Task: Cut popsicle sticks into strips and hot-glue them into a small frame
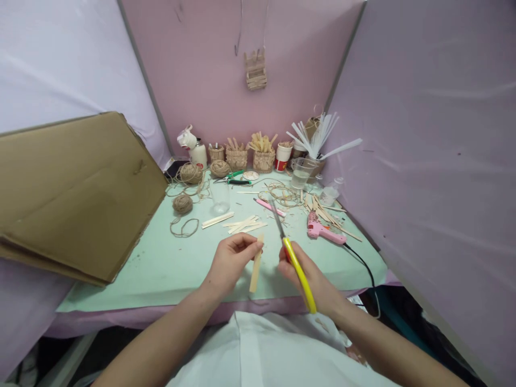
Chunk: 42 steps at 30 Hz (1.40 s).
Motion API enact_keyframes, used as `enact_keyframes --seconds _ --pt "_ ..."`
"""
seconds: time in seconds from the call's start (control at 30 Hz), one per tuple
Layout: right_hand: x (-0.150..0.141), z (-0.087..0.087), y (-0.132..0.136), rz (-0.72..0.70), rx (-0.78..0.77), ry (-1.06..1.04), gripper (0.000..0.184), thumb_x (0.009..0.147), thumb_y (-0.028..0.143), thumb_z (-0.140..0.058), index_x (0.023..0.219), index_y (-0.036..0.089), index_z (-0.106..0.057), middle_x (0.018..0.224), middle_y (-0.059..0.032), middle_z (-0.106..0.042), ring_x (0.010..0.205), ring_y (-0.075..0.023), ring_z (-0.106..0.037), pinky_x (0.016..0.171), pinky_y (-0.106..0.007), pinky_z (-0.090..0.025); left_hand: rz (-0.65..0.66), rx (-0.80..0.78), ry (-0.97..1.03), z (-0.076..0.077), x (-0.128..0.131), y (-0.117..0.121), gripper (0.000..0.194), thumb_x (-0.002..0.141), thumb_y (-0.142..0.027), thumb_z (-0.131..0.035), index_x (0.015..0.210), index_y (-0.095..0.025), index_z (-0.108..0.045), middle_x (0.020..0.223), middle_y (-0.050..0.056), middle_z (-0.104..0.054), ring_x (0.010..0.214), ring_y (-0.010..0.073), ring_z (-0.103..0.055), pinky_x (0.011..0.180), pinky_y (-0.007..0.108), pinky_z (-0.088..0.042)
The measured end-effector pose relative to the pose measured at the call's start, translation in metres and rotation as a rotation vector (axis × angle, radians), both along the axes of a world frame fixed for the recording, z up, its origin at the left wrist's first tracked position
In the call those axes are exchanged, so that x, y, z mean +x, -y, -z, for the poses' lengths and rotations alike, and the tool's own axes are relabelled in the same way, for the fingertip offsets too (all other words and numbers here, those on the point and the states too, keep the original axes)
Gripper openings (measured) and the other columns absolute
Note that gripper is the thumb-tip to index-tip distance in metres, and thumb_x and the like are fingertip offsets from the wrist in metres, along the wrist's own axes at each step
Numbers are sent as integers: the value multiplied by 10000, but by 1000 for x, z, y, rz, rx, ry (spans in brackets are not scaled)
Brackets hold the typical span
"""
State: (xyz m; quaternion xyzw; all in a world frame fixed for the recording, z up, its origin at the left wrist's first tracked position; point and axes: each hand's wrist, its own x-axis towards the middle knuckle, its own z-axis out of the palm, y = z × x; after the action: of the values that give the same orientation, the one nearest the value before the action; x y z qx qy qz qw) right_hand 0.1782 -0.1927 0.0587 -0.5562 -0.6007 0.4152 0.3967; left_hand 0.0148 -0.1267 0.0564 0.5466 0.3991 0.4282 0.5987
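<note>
Wooden strip (255, 274) is prob light, stiff-ish, snappable if bent; best held flat near one end imo. It's above the green tabletop's (161, 269) near edge, L hand (234, 259) pinching its top end. R hand (316, 280) is wrapped round yellow-handled scissors (299, 270). Surface's cluttered; pink wall (193, 75) behind, pale sheeting (435, 134) each side.

At six o'clock from the view's centre, the stick (255, 271) is matt pale wood; at five, the scissors (293, 255) show metal blades, smooth yellow plastic handle. Glue gun (322, 231) at four: pink plastic. At nine: rough, fibrous twine ball (183, 203); farther out, matt cardboard (68, 199).
</note>
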Motion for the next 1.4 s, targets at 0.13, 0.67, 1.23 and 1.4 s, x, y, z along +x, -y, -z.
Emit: enact_keyframes --seconds 0.13,0.67,1.23,1.4 --pt "3 -1 16 -137 -112 51 324 871 518 -436 811 202 -403 729 33 -414 635 -115 -355 600 -264 -348 -26 -20 32 1 0 -3 200 672 -339 -698 647 -153 -630 612 -4 -581 608 108 -507 592 222 -416" --pt "-5 17 18 -137 -198 -58 424 828 630 -432 779 211 -397 614 64 -348 549 -99 -334 491 -231 -316 -37 -68 39 8 7 2 198 671 -333 -688 639 -155 -608 583 -23 -558 578 98 -492 581 221 -403" --pt "-10 23 18 -121 -227 -85 423 843 637 -394 808 215 -378 581 75 -344 522 -96 -339 480 -235 -300 -66 -62 66 14 11 5 184 701 -311 -666 635 -156 -594 600 -29 -545 591 94 -485 602 219 -406" --pt "-12 28 19 -158 -205 -122 412 871 627 -336 804 221 -333 596 78 -322 520 -93 -313 492 -241 -289 -98 -64 99 18 13 7 183 707 -314 -661 646 -154 -594 614 -25 -549 597 97 -488 606 224 -411"
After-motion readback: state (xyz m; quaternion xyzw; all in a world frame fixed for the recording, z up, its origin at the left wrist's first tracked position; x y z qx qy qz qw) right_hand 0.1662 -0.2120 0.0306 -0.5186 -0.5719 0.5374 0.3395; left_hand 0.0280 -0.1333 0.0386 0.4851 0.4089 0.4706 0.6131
